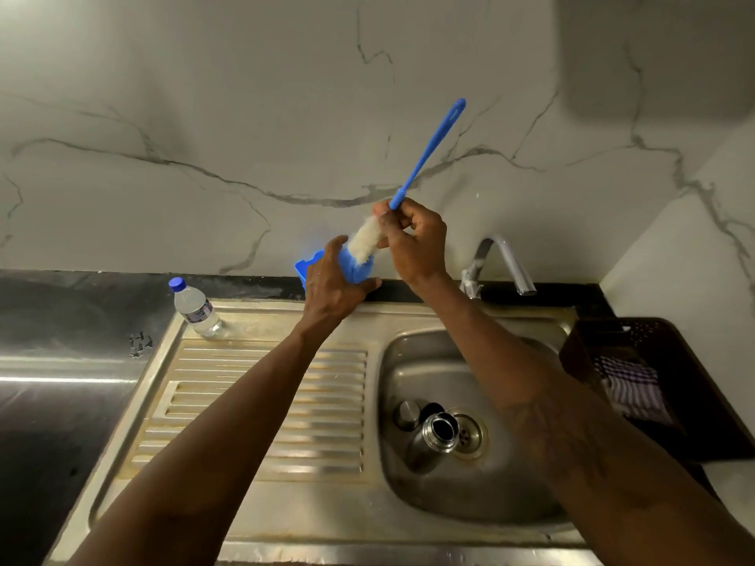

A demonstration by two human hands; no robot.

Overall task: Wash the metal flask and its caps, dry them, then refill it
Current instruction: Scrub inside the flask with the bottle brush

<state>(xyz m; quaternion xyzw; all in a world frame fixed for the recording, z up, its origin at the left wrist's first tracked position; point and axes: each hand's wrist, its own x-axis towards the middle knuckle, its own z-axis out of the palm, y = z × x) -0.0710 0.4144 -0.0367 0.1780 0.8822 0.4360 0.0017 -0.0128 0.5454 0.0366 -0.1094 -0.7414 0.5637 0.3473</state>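
Up above the sink, both hands are raised against the marble-patterned wall. The right hand is closed round the blue handle of a bottle brush, just where the handle meets the white bristles, and the handle slants up and to the right. The left hand is wrapped round a blue container at the back edge of the counter, and the bristle end of the brush dips into its top. Down in the sink basin, well apart from the hands, the metal flask lies tilted with its open mouth up, right beside the drain. Two caps sit just behind it, one silver, one darker. A plastic water bottle with a blue lid stands at the far corner of the ribbed draining board. The tap curves over the back of the basin, and a dark basket holding a striped cloth sits to the right.
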